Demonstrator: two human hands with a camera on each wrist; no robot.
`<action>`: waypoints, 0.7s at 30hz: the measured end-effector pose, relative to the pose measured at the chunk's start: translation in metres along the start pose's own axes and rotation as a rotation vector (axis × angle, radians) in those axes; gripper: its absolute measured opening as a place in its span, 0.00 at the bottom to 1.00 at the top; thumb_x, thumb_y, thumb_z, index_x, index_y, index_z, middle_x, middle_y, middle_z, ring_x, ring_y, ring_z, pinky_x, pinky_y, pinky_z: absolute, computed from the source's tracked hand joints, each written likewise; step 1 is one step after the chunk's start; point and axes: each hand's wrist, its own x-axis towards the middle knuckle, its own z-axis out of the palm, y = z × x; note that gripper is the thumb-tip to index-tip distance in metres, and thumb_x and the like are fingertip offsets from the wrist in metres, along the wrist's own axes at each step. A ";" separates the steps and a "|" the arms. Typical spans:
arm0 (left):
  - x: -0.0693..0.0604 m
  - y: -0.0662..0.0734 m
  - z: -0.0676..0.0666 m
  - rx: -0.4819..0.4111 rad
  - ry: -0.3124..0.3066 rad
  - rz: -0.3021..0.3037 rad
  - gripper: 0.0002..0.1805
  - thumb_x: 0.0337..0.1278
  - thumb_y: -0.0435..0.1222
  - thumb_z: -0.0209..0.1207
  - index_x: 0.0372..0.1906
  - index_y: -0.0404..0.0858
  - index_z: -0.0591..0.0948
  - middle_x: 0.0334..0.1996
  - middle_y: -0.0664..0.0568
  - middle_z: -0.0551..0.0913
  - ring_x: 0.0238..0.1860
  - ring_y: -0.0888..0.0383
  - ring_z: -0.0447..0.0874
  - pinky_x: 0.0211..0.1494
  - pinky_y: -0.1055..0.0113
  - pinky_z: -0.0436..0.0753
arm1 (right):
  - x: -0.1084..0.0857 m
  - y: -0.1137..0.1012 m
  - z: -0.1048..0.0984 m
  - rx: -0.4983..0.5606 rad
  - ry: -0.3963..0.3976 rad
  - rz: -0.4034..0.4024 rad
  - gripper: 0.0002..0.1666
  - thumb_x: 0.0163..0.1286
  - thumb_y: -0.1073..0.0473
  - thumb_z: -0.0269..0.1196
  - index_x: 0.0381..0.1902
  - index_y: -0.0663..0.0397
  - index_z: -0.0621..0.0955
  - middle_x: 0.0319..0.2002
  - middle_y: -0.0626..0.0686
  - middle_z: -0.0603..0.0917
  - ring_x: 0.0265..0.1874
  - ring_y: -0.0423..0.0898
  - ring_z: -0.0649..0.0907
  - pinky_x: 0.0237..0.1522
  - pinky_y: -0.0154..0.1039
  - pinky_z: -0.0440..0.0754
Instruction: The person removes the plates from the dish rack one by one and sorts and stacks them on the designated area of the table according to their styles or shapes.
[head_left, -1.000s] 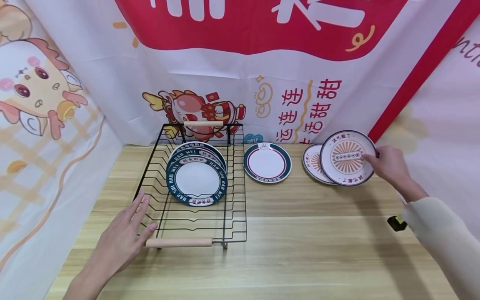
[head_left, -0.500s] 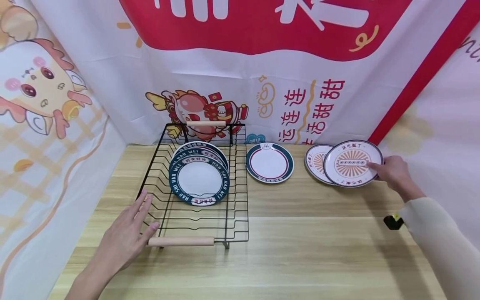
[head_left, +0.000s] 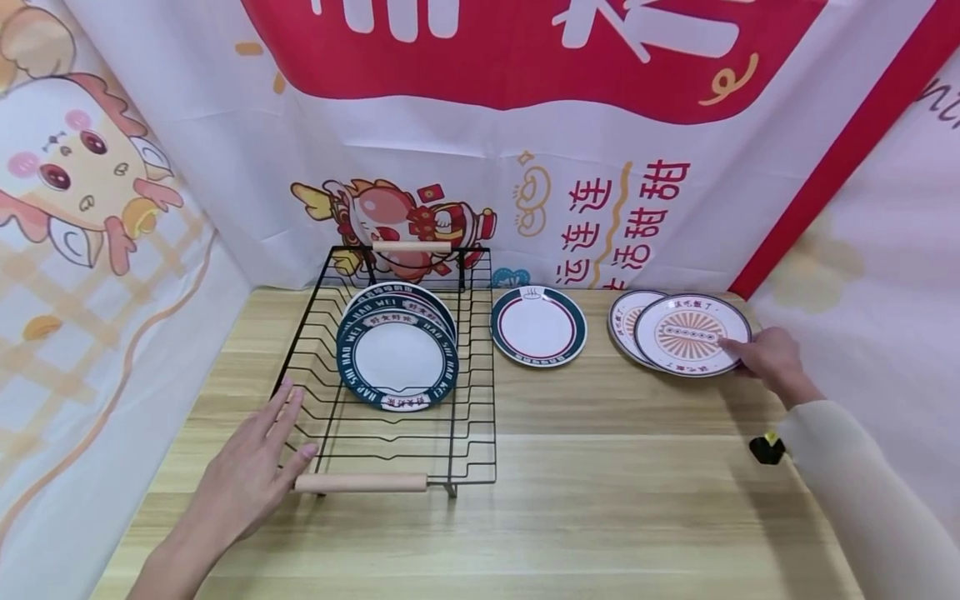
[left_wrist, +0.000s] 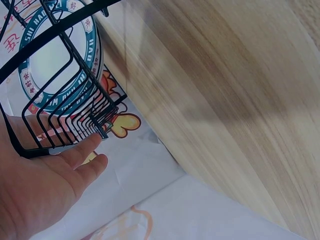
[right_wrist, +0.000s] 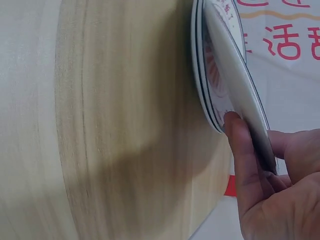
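My right hand (head_left: 772,364) pinches the right rim of a white plate with an orange sunburst (head_left: 686,333), thumb on top and fingers beneath. In the right wrist view this held plate (right_wrist: 240,75) is tilted, apart from the stacked plates (right_wrist: 200,70) under its far edge. More sunburst plate (head_left: 628,321) shows to its left in the head view. My left hand (head_left: 243,471), fingers extended, touches the left front side of a black wire dish rack (head_left: 390,437). Several green-rimmed plates (head_left: 397,362) lean in the rack, overlapping.
A green-rimmed plate (head_left: 538,327) lies flat between the rack and the sunburst plates. A small black object (head_left: 767,448) is near the right sleeve. Printed cloth (head_left: 435,137) hangs behind the wooden table (head_left: 600,517). The rack has wooden handles (head_left: 362,482) at front and back.
My right hand has lowered the sunburst plate, first to the right and then back left, over the other sunburst plates. My left hand has stayed at the rack.
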 end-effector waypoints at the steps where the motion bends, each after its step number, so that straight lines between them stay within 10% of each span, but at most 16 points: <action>1: 0.000 0.000 0.000 0.000 -0.001 0.001 0.42 0.81 0.51 0.54 0.85 0.35 0.54 0.87 0.48 0.43 0.73 0.26 0.65 0.71 0.31 0.70 | 0.001 0.000 0.002 0.013 -0.013 0.014 0.23 0.74 0.49 0.68 0.35 0.68 0.81 0.19 0.51 0.86 0.21 0.47 0.89 0.24 0.37 0.85; 21: -0.001 0.002 -0.002 -0.009 -0.005 -0.004 0.42 0.81 0.52 0.54 0.86 0.36 0.53 0.87 0.46 0.45 0.73 0.26 0.65 0.70 0.31 0.70 | 0.007 -0.010 0.034 -0.149 -0.046 0.015 0.34 0.76 0.40 0.63 0.36 0.72 0.84 0.23 0.58 0.86 0.25 0.49 0.84 0.30 0.38 0.77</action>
